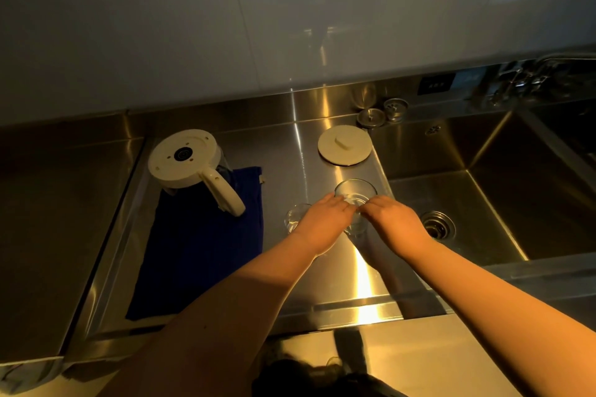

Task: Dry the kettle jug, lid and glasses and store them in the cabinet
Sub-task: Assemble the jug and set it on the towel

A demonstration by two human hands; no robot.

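A clear glass point(354, 192) stands on the steel drainboard point(290, 155) beside the sink. My left hand point(324, 224) and my right hand point(395, 222) hold it from either side, fingertips meeting on its near wall. A second glass point(295, 217) stands just left of it, partly hidden behind my left hand. The white round lid point(344, 145) lies flat behind the glasses. The kettle jug point(190, 159) rests upside down, white base up and handle toward me, on a dark blue cloth point(206, 245) at the left.
The sink basin point(516, 196) with its drain point(437, 226) opens right of my hands. Two metal sink plugs point(382, 113) sit at the back ledge, and the tap point(529, 74) is at the far right. A tiled wall rises behind.
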